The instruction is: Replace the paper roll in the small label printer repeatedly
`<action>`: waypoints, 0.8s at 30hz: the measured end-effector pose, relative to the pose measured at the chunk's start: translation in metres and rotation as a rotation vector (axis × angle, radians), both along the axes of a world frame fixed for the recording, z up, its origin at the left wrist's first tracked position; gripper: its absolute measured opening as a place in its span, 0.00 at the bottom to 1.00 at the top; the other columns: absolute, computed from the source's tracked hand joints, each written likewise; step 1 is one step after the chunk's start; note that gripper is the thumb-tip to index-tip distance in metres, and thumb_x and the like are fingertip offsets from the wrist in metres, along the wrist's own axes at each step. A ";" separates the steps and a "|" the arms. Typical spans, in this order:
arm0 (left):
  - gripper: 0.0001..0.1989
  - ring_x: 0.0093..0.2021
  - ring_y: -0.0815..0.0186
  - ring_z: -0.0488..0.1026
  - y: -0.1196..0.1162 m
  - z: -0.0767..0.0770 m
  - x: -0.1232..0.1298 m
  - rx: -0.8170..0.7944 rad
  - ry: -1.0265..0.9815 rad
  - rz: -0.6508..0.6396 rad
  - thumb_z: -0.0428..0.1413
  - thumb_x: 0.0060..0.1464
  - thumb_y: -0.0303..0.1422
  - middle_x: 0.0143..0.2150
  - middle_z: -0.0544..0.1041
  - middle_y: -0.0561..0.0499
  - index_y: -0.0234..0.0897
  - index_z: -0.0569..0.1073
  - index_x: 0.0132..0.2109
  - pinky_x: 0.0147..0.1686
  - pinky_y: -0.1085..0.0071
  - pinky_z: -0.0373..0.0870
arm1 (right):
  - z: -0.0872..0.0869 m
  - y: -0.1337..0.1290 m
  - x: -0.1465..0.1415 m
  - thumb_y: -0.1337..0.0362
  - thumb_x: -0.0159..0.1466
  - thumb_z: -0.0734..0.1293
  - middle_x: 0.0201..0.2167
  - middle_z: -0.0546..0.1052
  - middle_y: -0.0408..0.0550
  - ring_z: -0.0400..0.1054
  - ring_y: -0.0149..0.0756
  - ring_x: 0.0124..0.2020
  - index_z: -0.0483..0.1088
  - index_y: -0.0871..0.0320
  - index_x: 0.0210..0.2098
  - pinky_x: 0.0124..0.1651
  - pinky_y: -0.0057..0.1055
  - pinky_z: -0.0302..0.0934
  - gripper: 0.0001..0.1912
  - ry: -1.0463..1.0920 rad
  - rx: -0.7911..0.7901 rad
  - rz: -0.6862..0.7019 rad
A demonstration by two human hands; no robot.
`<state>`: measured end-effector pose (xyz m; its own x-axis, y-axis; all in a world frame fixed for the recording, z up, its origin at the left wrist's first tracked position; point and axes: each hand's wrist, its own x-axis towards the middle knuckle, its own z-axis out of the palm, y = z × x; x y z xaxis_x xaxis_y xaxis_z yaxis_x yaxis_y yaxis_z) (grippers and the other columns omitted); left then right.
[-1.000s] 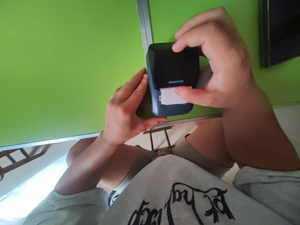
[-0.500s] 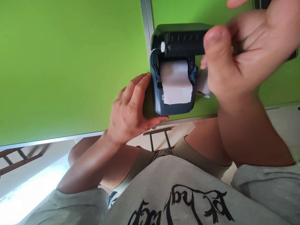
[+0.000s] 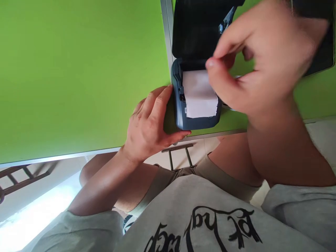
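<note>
A person seated at a green tabletop (image 3: pixel 78 77) works with both bare hands at a dark blue label printer (image 3: pixel 198 124), which sits close to the table's near edge with its black lid (image 3: pixel 194 31) raised at its far side. A white paper strip (image 3: pixel 201 96) lies in the printer's open bay, its ragged end draped over the front. The left hand (image 3: pixel 147 122) braces the printer, fingers spread with their tips against its left side, the thumb stretched out along its front edge. The right hand (image 3: pixel 270 66), slightly blurred, is poised above the printer's right rear, thumb and forefinger brought tip to tip beside the lid; whether anything is pinched between them cannot be told. Just right of the printer, a pale object (image 3: pixel 226 106) shows as a sliver, mostly hidden beneath that hand. Well to the printer's right lies a dark, flat object (image 3: pixel 324 52), cut off by the frame. A metal strip (image 3: pixel 165 21) crosses the tabletop, running away from the printer's left rear. On the near side of the printer, the person's lap shows in khaki shorts (image 3: pixel 223 171) and a gray T-shirt (image 3: pixel 183 199) with black lettering.
</note>
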<state>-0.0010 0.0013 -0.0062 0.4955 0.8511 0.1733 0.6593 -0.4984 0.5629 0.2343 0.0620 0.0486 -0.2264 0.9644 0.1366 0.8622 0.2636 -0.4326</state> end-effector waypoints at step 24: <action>0.47 0.67 0.48 0.75 0.000 0.001 0.000 0.027 -0.026 -0.001 0.60 0.59 0.62 0.67 0.74 0.36 0.38 0.59 0.73 0.64 0.54 0.75 | 0.024 0.003 -0.002 0.59 0.61 0.69 0.39 0.79 0.36 0.75 0.36 0.41 0.76 0.47 0.46 0.49 0.46 0.69 0.13 -0.226 -0.287 0.087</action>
<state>-0.0005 0.0008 -0.0052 0.4914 0.8455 0.2089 0.6438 -0.5142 0.5666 0.2319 0.0651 0.0723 -0.3024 0.9321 -0.1992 0.9240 0.2354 -0.3013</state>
